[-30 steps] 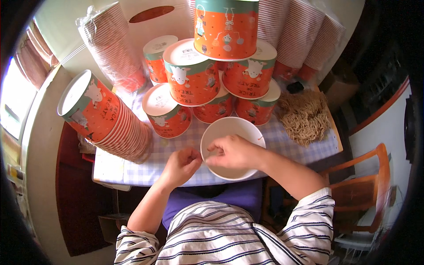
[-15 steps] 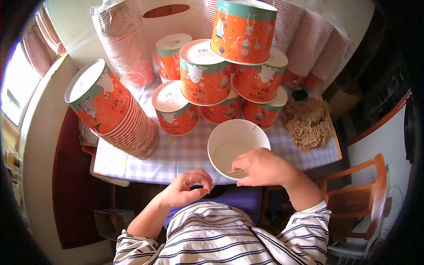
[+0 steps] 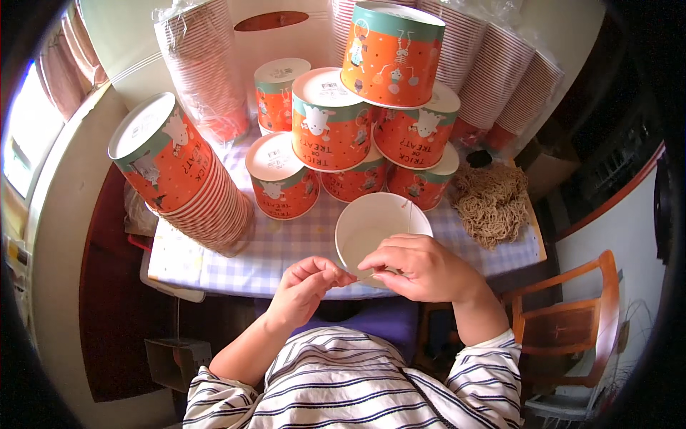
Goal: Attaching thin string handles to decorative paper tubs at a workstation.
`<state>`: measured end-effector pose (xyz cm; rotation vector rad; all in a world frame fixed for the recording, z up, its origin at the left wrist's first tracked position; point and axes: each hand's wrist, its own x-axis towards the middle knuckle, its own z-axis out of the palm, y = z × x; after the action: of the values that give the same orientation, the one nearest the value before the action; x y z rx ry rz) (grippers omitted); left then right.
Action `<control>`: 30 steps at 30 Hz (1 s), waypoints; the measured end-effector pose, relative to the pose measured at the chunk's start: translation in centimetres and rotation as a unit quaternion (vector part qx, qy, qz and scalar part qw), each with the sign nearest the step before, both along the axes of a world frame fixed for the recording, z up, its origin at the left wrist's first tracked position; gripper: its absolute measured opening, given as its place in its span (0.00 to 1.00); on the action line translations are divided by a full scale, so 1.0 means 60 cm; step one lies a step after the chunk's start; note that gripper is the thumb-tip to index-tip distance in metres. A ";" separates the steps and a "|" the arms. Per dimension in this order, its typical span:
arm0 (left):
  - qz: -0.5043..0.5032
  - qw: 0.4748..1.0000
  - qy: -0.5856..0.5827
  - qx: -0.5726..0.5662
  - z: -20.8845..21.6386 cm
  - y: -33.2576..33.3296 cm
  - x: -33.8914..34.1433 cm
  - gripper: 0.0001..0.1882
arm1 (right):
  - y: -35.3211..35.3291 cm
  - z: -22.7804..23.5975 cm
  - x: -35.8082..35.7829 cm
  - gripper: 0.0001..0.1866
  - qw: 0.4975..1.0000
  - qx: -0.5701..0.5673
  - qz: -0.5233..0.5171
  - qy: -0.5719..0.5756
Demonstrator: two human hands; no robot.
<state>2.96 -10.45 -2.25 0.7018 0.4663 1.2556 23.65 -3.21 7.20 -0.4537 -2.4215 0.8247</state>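
An open paper bucket (image 3: 373, 218), white inside, stands upright at the table's front edge. A thin brown cord (image 3: 410, 209) hangs from a spot near its far right rim down into it. My right hand (image 3: 429, 272) is over the bucket's near right side, thumb and fingers pinched on the cord. Just left of it, my left hand (image 3: 306, 287) pinches the cord's end in front of the near rim. A short length of cord runs between the two sets of fingertips.
Upside-down orange and green printed buckets (image 3: 332, 132) are piled up behind. A leaning stack of buckets (image 3: 193, 179) is at left. A tangled bundle of brown cords (image 3: 493, 204) lies at right. Plastic-wrapped bucket stacks (image 3: 204, 64) stand at the back; a wooden chair (image 3: 561, 329) is right.
My left hand has moved up and right to meet my right hand, and its fingers have closed on the cord. My right hand has shifted slightly, lifting the cord toward the near rim.
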 end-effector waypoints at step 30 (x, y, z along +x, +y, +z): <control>0.013 0.998 0.054 -0.023 -0.041 -0.011 0.011 0.05 | -0.044 -0.078 -0.021 0.08 0.984 0.100 -0.143 -0.040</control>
<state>3.63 -11.09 -4.69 0.7288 0.5931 1.2321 22.41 -5.86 2.52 -0.7452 -2.4044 0.4444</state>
